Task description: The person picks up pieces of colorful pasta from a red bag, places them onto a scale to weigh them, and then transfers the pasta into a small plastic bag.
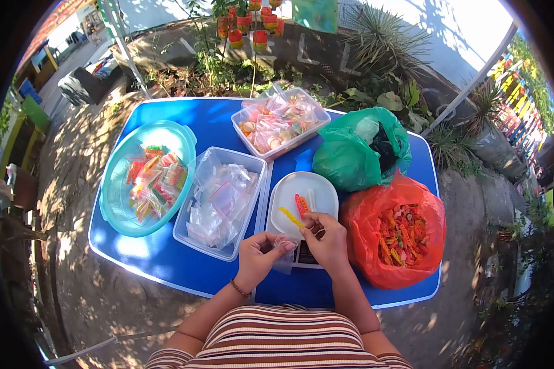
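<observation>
My left hand (pixel 260 253) is closed on a small clear plastic bag (pixel 283 264), which hangs near the front edge of the scale. Between the fingertips of my right hand (pixel 325 241) is one end of a yellow crinkled strip (pixel 290 216). Beneath that strip stands a white kitchen scale (pixel 304 181); its dark display (pixel 306 253) is partly covered by my hand. A red crinkled strip (pixel 301 203) and a whitish strip (pixel 311 200) lie on the scale's plate. Close by on the right, a red plastic bag (pixel 363 224) holds many red, orange and yellow strips.
A lidless clear box (pixel 231 252) of small plastic bags stands left of the scale. Farther left is a turquoise basket (pixel 108 203) with filled packets. Another box (pixel 276 154) of packets and a green plastic bag (pixel 338 157) sit at the back of the blue table (pixel 160 258).
</observation>
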### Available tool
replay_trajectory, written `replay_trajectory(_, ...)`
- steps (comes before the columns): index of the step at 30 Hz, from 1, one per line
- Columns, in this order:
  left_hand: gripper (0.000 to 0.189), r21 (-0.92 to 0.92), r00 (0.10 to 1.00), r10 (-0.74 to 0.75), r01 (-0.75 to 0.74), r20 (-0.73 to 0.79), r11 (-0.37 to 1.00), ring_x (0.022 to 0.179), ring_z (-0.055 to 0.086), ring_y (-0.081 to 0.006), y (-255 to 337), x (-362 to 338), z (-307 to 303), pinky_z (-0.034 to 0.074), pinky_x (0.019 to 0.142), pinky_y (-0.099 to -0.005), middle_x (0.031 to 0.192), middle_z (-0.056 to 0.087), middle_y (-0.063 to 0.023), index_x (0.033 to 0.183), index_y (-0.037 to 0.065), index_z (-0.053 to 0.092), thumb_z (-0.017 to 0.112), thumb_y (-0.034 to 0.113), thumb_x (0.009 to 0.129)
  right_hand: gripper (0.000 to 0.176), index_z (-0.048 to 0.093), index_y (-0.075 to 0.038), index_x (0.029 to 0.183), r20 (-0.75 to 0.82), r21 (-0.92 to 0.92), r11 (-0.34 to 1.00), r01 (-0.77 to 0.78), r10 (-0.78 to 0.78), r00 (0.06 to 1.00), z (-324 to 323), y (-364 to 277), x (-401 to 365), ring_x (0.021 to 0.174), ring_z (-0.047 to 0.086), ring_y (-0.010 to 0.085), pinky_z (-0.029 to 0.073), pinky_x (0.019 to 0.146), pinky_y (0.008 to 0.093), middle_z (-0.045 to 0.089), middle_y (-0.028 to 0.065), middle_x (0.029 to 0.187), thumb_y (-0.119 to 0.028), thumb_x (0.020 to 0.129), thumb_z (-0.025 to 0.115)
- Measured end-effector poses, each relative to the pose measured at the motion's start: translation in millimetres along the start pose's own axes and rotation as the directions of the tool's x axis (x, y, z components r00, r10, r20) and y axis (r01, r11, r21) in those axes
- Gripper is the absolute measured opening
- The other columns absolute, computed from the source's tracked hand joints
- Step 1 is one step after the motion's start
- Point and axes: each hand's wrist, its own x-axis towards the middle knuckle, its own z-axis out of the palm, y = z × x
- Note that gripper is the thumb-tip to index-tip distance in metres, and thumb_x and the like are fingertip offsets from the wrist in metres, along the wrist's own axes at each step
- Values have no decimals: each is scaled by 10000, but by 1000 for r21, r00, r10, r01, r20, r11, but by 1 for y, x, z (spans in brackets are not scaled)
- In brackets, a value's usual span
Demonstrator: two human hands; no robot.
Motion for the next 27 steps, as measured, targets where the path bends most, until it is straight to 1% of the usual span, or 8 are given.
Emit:
replay_trajectory(3, 190, 42, 1000, -5, 4, 15, 999, 845, 727, -117, -5, 4, 0, 585, 788, -246, 935, 768, -105, 1013, -40, 715, 804, 70, 886, 166, 673, 6, 1063, -2, 80, 995, 62, -62, 998, -8, 17, 0, 897, 655, 129, 537, 795, 272, 683, 83, 1008, 37, 901, 695)
replay_trajectory(6, 197, 122, 998, -21, 14, 60, 992, 846, 725, -115, -7, 7, -1, 586, 790, -245, 941, 766, -95, 1016, -35, 717, 814, 61, 873, 155, 666, 7, 1070, 103, 676, 725, -128, 79, 992, -10, 13, -6, 928, 629, 106, 529, 796, 267, 664, 59, 1054, 61, 925, 660)
replay_trajectory(9, 201, 48, 992, -18, 12, 125, 999, 842, 721, -112, -1, 6, 4, 585, 784, -248, 951, 764, -87, 1015, -27, 721, 823, 62, 865, 161, 660, -2, 1082, 163, 766, 625, -151, 39, 986, -14, 9, -14, 906, 619, 84, 522, 774, 263, 662, 31, 1048, 38, 927, 676)
replay_trajectory(12, 214, 70, 988, -13, 2, 157, 998, 845, 718, -108, 2, 6, 5, 582, 783, -245, 958, 763, -81, 1029, -23, 725, 827, 61, 860, 148, 677, 0, 1067, 227, 608, 783, -127, -18, 974, -19, 17, -16, 867, 606, 66, 500, 747, 242, 666, 23, 1043, 1, 921, 703)
replay_trajectory(18, 245, 169, 976, -26, -11, 214, 986, 864, 715, -101, 9, 3, 6, 577, 795, -239, 961, 766, -79, 1065, -34, 726, 824, 73, 867, 121, 709, 16, 1031, 380, 538, 828, -160, -68, 923, -25, 22, -15, 818, 590, 59, 455, 710, 214, 627, 7, 940, -27, 918, 715)
replay_trajectory(21, 254, 173, 973, -26, -14, 228, 985, 866, 711, -98, 11, 1, 6, 579, 798, -247, 962, 766, -78, 1078, -39, 725, 816, 89, 879, 132, 693, 27, 1047, 200, 481, 876, -8, -102, 974, -22, 11, -14, 809, 591, 61, 454, 710, 217, 599, 4, 906, -26, 929, 718)
replay_trajectory(24, 273, 184, 974, -44, 2, 223, 983, 833, 676, -54, 13, 0, 5, 547, 757, -219, 923, 761, -30, 1049, -17, 755, 845, 160, 861, 150, 677, 35, 1064, 135, 603, 797, -5, -97, 986, -18, 7, -15, 789, 602, 68, 474, 709, 228, 624, 13, 900, -29, 938, 724)
replay_trajectory(27, 258, 171, 962, -73, 29, 262, 985, 846, 678, -60, 15, 0, 5, 548, 769, -223, 939, 760, -34, 1059, -20, 751, 826, 150, 880, 174, 662, 38, 1087, 38, 582, 813, 30, -65, 997, -19, -7, -17, 775, 615, 77, 494, 702, 233, 661, 22, 875, -41, 946, 727)
